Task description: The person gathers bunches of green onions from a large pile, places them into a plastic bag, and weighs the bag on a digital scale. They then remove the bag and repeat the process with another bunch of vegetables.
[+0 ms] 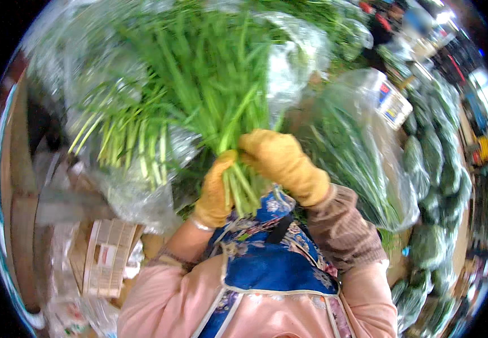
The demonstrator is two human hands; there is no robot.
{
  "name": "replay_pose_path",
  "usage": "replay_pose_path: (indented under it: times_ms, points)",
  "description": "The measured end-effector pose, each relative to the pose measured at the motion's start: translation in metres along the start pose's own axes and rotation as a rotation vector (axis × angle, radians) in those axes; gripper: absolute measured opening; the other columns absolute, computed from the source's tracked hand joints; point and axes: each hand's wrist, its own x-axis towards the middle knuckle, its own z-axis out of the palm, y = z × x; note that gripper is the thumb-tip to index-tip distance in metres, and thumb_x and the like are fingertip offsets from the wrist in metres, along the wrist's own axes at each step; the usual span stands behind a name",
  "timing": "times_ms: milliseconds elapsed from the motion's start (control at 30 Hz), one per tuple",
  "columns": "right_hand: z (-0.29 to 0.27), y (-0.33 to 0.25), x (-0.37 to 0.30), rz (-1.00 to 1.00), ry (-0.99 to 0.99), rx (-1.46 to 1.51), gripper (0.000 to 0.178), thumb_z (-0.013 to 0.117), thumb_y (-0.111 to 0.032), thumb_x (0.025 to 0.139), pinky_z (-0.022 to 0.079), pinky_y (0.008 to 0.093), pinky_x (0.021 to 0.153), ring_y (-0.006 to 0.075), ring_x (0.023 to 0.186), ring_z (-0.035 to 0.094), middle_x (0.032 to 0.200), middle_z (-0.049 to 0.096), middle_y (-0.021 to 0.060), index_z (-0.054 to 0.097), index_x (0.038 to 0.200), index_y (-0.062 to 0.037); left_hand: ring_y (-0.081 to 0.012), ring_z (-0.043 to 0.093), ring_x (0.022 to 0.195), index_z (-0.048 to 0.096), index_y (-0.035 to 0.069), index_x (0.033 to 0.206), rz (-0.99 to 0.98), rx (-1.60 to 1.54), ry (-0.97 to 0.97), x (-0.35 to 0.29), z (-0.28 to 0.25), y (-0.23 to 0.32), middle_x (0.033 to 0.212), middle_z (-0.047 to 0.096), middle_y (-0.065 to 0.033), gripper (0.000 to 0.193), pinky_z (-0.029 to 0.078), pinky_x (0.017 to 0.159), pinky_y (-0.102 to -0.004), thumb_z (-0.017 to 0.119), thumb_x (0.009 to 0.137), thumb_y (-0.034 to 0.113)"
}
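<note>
A bunch of long leafy greens [204,84] stands in front of my chest, its leaves fanning away from me and its pale cut stems pointing down toward my apron. My left hand [216,191], in a yellow glove, is closed round the stems from the left. Higher up on the right, my right hand [280,160], gloved alike, closes on the same bunch; its fingertips are partly hidden by the glove's back. More loose greens [134,141] lie just left of the bunch on clear plastic sheeting [123,197], stems toward me.
To the right lies a clear plastic bag of greens [348,146] with a printed label [393,107]. Beyond it, several bagged green bundles [430,163] are stacked in rows. At lower left is a cardboard piece [109,256] beside a wooden board [21,208]. A person [382,28] is at the far right.
</note>
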Motion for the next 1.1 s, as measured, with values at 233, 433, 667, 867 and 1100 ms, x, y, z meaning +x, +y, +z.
replay_pose_path:
  times_ms: [233, 433, 667, 867, 1100]
  points:
    - [0.013, -0.013, -0.003, -0.137, 0.265, -0.372, 0.005, 0.056, -0.016, 0.069, 0.046, 0.0339, 0.050, 0.0236, 0.061, 0.057, 0.065, 0.051, 0.0053, 0.053, 0.070, -0.0131, -0.0214, 0.051, 0.117, 0.047, 0.004, 0.127, 0.121, 0.009, -0.054, 0.008, 0.015, -0.007, 0.126, 0.053, -0.0091, 0.046, 0.041, 0.099, -0.0377, 0.049, 0.090, 0.032]
    - [-0.033, 0.018, -0.037, 0.327, 0.389, 0.338, 0.014, 0.066, -0.021, 0.079, 0.048, 0.0329, 0.060, 0.0249, 0.071, 0.061, 0.073, 0.062, 0.0087, 0.063, 0.083, -0.0076, -0.0149, 0.062, 0.075, 0.047, 0.005, 0.126, 0.072, 0.110, 0.094, 0.012, 0.011, -0.006, 0.111, 0.061, -0.0126, 0.051, 0.054, 0.056, -0.0251, 0.042, 0.093, 0.044]
    - [-0.062, 0.157, -0.137, 1.091, 0.572, -0.110, 0.042, 0.074, -0.038, 0.071, 0.049, 0.0364, 0.066, 0.0258, 0.072, 0.065, 0.072, 0.065, 0.0113, 0.066, 0.091, -0.0024, -0.0197, 0.065, 0.079, 0.039, 0.002, 0.133, -0.004, -0.084, -0.065, 0.016, 0.000, -0.005, 0.119, 0.056, -0.0207, 0.062, 0.057, 0.062, -0.0280, 0.046, 0.091, 0.047]
    - [-0.074, 0.217, -0.131, 0.963, 0.357, -0.191, 0.032, 0.068, -0.034, 0.078, 0.049, 0.0382, 0.066, 0.0291, 0.074, 0.064, 0.076, 0.065, 0.0124, 0.065, 0.092, -0.0059, -0.0217, 0.065, 0.081, 0.038, 0.003, 0.134, 0.030, 0.008, -0.041, 0.014, 0.008, -0.001, 0.121, 0.054, -0.0214, 0.060, 0.058, 0.063, -0.0298, 0.046, 0.092, 0.046]
    - [-0.143, 0.126, -0.123, 0.873, 0.754, 0.194, 0.023, 0.059, -0.016, 0.088, 0.048, 0.0243, 0.063, 0.0119, 0.069, 0.060, 0.078, 0.067, 0.0093, 0.064, 0.101, 0.0021, -0.0173, 0.063, 0.073, 0.042, 0.002, 0.131, -0.018, 0.016, 0.081, 0.007, 0.011, -0.002, 0.115, 0.059, -0.0158, 0.066, 0.056, 0.059, -0.0293, 0.046, 0.089, 0.053]
